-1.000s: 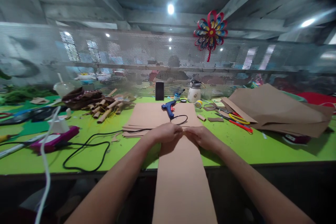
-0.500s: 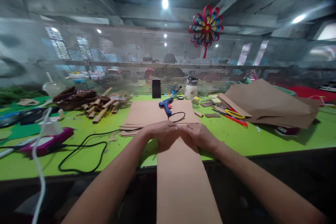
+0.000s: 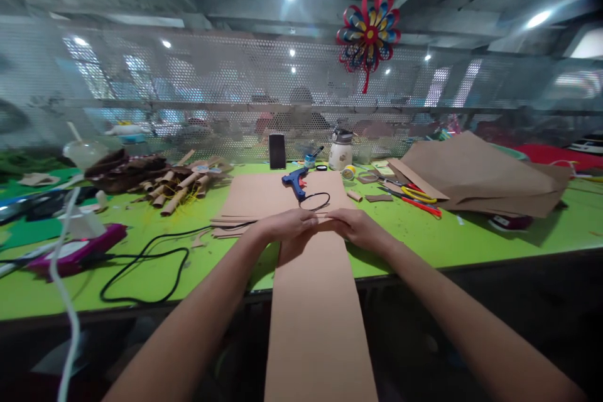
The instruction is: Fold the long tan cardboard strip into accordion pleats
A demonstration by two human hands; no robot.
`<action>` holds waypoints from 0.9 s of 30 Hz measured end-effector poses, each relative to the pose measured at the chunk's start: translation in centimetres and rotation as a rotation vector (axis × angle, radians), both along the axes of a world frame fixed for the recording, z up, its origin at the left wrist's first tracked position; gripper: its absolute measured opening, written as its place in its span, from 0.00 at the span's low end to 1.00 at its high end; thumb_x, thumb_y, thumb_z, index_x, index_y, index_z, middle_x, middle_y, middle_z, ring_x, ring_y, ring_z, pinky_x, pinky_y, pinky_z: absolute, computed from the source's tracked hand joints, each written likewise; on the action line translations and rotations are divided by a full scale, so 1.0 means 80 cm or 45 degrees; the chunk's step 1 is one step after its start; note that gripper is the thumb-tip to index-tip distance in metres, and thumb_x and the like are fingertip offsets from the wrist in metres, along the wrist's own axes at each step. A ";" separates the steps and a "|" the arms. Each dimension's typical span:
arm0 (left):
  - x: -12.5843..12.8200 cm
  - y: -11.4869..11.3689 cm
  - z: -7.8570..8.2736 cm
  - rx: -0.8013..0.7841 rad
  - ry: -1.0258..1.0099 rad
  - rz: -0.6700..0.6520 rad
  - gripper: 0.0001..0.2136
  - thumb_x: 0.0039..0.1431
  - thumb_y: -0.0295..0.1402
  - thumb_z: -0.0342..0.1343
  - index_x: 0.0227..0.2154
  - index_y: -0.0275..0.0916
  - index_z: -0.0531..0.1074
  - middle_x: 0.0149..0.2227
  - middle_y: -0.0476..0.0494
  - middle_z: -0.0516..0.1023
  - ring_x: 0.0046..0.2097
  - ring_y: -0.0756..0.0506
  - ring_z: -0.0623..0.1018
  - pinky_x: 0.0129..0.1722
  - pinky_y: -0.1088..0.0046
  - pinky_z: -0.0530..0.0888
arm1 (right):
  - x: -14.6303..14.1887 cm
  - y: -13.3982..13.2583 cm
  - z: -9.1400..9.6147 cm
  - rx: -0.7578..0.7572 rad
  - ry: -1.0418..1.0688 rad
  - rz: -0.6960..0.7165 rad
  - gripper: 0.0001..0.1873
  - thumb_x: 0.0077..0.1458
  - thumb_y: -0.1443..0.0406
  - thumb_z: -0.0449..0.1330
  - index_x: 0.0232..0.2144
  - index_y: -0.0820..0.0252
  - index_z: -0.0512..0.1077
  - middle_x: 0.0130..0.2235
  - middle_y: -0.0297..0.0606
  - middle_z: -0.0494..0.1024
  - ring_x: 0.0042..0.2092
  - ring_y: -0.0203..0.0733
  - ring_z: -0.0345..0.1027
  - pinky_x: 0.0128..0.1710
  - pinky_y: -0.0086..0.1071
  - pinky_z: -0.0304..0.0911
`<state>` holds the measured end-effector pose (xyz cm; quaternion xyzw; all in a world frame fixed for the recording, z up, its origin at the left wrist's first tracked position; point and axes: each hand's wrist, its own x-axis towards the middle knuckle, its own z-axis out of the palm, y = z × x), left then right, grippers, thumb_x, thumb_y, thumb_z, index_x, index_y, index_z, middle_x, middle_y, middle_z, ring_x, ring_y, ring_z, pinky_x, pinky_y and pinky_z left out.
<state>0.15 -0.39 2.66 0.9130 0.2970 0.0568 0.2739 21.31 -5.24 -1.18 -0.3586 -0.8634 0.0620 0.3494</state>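
A long brown cardboard strip (image 3: 318, 301) runs from the table out over its front edge towards me. At its far end my left hand (image 3: 292, 223) is closed on the left part of the edge. My right hand (image 3: 360, 228) grips the same edge from the right, fingers bent over the top. The fingertips of both hands nearly meet in the middle; the undersides of the hands are hidden. Just beyond them lies a stack of cardboard sheets (image 3: 249, 198), with a blue glue gun (image 3: 295, 183) resting on it.
On the green table (image 3: 414, 254), a purple power strip (image 3: 80, 250) and black cable (image 3: 141, 295) lie left. Behind are rolled cardboard tubes (image 3: 176, 191). Red-handled pliers (image 3: 424, 206), yellow-handled scissors (image 3: 419, 193) and large brown paper sheets (image 3: 485, 176) lie right. A white bottle (image 3: 341, 151) stands behind.
The view has shifted slightly. The near end of the cardboard strip has swung a little to the left. Both hands stay at its far edge, with the fingers slightly repositioned.
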 end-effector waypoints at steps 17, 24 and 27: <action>0.008 -0.018 0.016 0.183 -0.066 0.132 0.17 0.60 0.44 0.41 0.30 0.36 0.68 0.27 0.48 0.69 0.30 0.49 0.66 0.30 0.76 0.62 | -0.005 -0.008 0.021 -0.749 0.607 -0.017 0.20 0.52 0.51 0.56 0.23 0.62 0.66 0.18 0.27 0.61 0.19 0.29 0.50 0.20 0.26 0.48; 0.008 -0.023 0.017 0.303 -0.128 0.153 0.15 0.60 0.41 0.43 0.30 0.36 0.69 0.26 0.48 0.71 0.29 0.50 0.67 0.29 0.77 0.61 | -0.002 -0.009 0.021 -0.662 0.654 -0.046 0.19 0.52 0.52 0.56 0.26 0.64 0.70 0.17 0.27 0.61 0.19 0.29 0.51 0.19 0.26 0.49; 0.008 -0.025 0.015 0.400 -0.148 0.174 0.14 0.60 0.40 0.45 0.30 0.36 0.70 0.27 0.47 0.73 0.29 0.50 0.68 0.28 0.77 0.60 | -0.003 -0.010 0.020 -0.589 0.663 -0.045 0.18 0.52 0.54 0.58 0.29 0.66 0.73 0.18 0.29 0.65 0.19 0.29 0.52 0.20 0.26 0.51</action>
